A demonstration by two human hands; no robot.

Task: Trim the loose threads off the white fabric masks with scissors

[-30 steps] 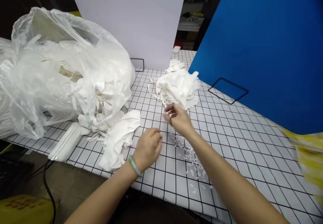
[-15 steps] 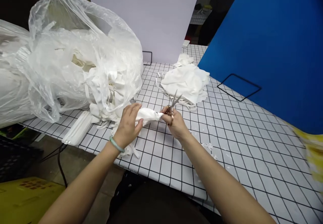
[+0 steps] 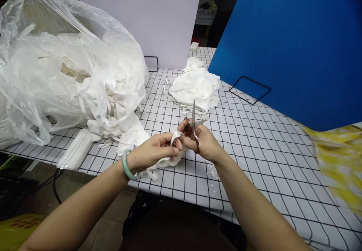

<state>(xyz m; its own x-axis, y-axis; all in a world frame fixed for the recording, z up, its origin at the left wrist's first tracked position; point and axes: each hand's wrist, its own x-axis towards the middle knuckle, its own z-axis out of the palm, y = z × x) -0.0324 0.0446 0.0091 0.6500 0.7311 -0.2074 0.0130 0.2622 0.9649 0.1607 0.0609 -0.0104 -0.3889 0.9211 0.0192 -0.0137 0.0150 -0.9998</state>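
Observation:
My left hand (image 3: 158,147), with a pale green bangle (image 3: 128,165) at its wrist, pinches a white fabric piece (image 3: 175,136) whose narrow strip curves up between both hands. The rest of that fabric hangs below the fingers toward the table. In my right hand (image 3: 202,139) are scissors (image 3: 194,124), their blades apart and pointing up and away from me. The right thumb and fingertips also touch the white fabric. Beyond the hands lies a pile of white fabric pieces (image 3: 195,88). Left of them, more white pieces (image 3: 131,132) spill out of a clear plastic bag (image 3: 113,43).
A black-and-white grid cloth (image 3: 254,168) covers the table, with small white scraps (image 3: 213,171) on it. A white power strip (image 3: 75,149) lies at the left edge. A pale panel (image 3: 141,17) and a blue panel (image 3: 277,47) stand behind. Yellow checked cloth (image 3: 336,156) is at right.
My left hand has gone from lying along the fabric to pinching its strip close to my right hand. The fabric is no longer stretched out sideways. The view has shifted right.

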